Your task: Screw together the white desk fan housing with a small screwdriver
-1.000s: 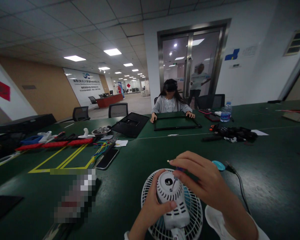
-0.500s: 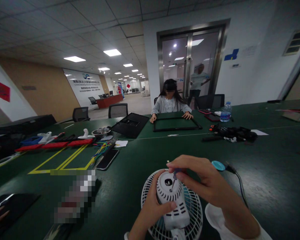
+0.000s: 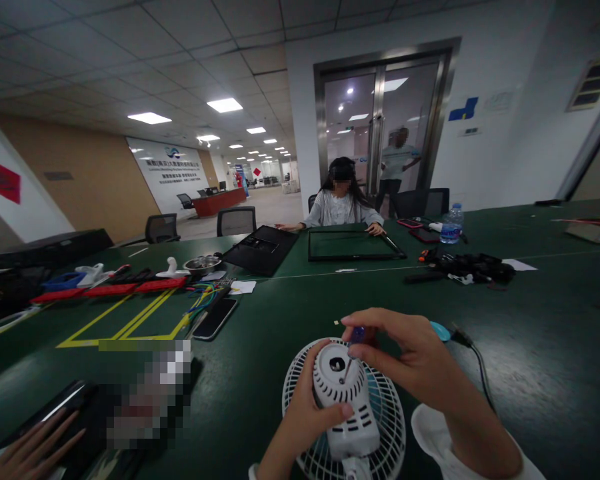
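Note:
A white fan (image 3: 353, 433) lies on the green table with its round cage underneath and its slotted motor housing (image 3: 341, 373) facing up. Wrapped around the left side of the housing is my left hand (image 3: 310, 407), thumb on the lower part. My right hand (image 3: 405, 357) pinches the purple handle of a small screwdriver (image 3: 357, 335) between thumb and fingers. The thin shaft points down to a screw spot beside the dark hole in the housing; whether the tip sits in a screw is too small to tell.
Across the table (image 3: 290, 300) a person (image 3: 341, 203) sits by a black frame (image 3: 357, 257) and black panel (image 3: 263, 250). A phone (image 3: 216, 319) lies left, a cable (image 3: 480, 367) right. Another person's hand (image 3: 40, 443) is at lower left.
My right hand has shifted slightly right, showing more of the purple handle. The seated person's hand moved from the frame toward the black panel. The lower-left hand has come further into view.

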`<action>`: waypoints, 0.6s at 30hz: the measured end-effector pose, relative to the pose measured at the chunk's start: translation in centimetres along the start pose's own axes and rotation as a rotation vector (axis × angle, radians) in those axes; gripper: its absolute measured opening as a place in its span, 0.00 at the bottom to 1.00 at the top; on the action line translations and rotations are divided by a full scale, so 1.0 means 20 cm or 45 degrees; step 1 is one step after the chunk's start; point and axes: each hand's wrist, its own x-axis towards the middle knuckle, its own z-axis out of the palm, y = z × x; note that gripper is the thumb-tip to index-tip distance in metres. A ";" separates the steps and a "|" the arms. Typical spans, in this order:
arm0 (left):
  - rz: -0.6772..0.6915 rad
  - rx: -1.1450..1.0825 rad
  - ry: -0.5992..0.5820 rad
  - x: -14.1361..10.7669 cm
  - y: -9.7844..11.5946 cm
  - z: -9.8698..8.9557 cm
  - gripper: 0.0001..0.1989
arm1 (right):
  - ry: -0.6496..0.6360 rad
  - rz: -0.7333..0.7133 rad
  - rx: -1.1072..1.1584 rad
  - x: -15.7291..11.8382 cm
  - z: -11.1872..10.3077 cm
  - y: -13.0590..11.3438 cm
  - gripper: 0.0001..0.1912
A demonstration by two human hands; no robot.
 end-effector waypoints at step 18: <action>-0.027 -0.038 0.023 -0.01 0.00 0.01 0.38 | 0.074 -0.141 -0.152 0.01 0.02 -0.01 0.06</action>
